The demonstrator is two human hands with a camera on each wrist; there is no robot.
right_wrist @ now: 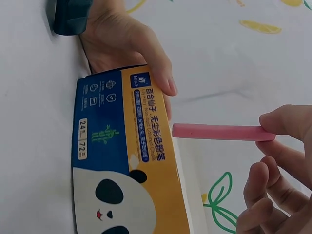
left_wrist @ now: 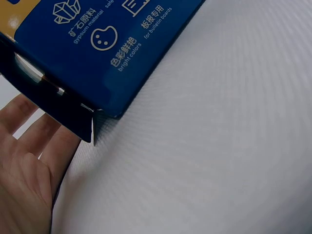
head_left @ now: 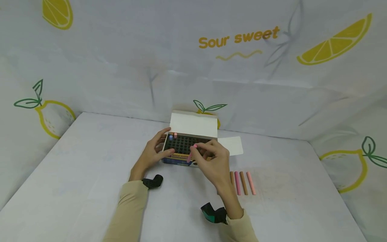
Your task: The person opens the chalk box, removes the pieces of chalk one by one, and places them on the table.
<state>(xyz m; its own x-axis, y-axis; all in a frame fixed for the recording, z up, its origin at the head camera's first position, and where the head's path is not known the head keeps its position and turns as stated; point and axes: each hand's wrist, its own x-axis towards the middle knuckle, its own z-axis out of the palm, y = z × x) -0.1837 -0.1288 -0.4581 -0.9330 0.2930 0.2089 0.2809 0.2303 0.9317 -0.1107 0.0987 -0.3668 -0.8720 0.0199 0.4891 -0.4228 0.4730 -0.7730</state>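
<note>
A blue and yellow chalk box (head_left: 174, 161) with a panda on its front stands with its white lid (head_left: 193, 123) raised. Inside is a black holder with rows of round holes. A blue chalk (head_left: 170, 137) and a light pink chalk (head_left: 175, 135) stand in its back left corner. My left hand (head_left: 150, 153) grips the box's left end, thumb at the front edge. My right hand (head_left: 215, 163) pinches one end of a pink chalk (right_wrist: 219, 131) between thumb and forefinger. In the head view this stick slants down before the box's front; in the right wrist view its far end is apart from the box.
Right of the box, a white side flap (head_left: 232, 146) sticks out. Nearer me lie several chalks in a row, among them a pink chalk (head_left: 237, 183), a brown chalk (head_left: 243, 183) and a light pink chalk (head_left: 251, 183); my right wrist partly covers the row. A lemon-print cloth (head_left: 121, 67) hangs behind.
</note>
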